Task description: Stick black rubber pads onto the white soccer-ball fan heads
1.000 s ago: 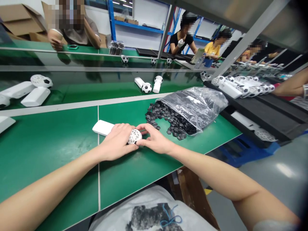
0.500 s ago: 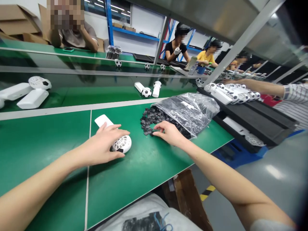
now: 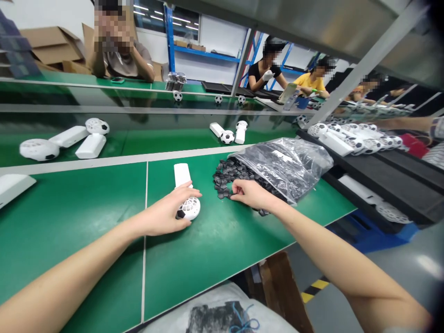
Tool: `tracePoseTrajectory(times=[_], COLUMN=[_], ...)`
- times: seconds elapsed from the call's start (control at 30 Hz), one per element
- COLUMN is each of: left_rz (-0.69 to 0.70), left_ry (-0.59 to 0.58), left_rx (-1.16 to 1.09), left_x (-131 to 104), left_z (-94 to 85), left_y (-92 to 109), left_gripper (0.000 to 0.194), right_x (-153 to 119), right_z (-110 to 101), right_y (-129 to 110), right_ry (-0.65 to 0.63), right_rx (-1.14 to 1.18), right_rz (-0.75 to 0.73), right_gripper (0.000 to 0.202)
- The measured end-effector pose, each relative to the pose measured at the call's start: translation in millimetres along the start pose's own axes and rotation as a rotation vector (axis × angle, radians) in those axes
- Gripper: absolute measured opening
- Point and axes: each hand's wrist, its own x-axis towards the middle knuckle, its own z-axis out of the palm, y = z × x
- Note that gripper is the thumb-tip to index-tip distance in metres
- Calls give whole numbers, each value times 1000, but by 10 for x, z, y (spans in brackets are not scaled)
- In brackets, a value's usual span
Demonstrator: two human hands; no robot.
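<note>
My left hand (image 3: 169, 210) is wrapped round the round head of a white device with a football pattern (image 3: 191, 209). The device lies on the green tabletop (image 3: 173, 263), its white handle (image 3: 182, 175) pointing away from me. At the edge of a pile of small black pieces (image 3: 225, 175), my right hand (image 3: 248, 193) is pinched, thumb against fingertips. What sits between those fingertips is too small to make out. The black pieces spill from a clear plastic bag (image 3: 287, 162) lying on its side.
More football-patterned devices lie at the back left (image 3: 90, 145) and back middle (image 3: 227, 136). Black trays (image 3: 381, 171) at the right hold several others. A white part (image 3: 14, 187) is at the left edge. Several people sit beyond, and a person's arm (image 3: 405, 124) reaches in from the right.
The camera view has shifted left. The held device has turned so that its handle points more directly away from me. My right hand's fingertips have drawn closer together by the pile.
</note>
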Motion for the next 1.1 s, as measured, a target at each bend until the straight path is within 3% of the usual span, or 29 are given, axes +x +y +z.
tracePoseTrajectory(times=[0.1, 0.23, 0.37, 0.43, 0.57, 0.67, 0.87, 1.1], left_rz=[-41, -43, -18, -16, -8, 6, 13, -35], left_ry=[21, 51, 68, 74, 97, 91, 80, 145], left_rx=[-33, -61, -69, -69, -70, -72, -63, -43], left_x=[16, 30, 33, 34, 37, 39, 40, 24], left_z=[23, 54, 57, 59, 78, 90, 82, 131], left_y=[14, -4, -23, -20, -17, -30, -36, 58], left_gripper=[58, 57, 56, 56, 56, 56, 53, 51], right_x=[-44, -85, -99, -100, -93, -96, -131, -127], right_z=[6, 61, 121, 130, 141, 184, 284, 282], right_y=[-99, -385, -647, -702, -686, -646, -627, -627], right_ry=[28, -31, -49, -47, 39, 118, 12, 29], right_rx=[101, 293, 307, 278, 244, 371, 647, 639], right_rz=[-43, -173, -269, -299, -365, -309, -198, -172], right_gripper=[12, 10, 8, 19, 17, 15, 9, 17])
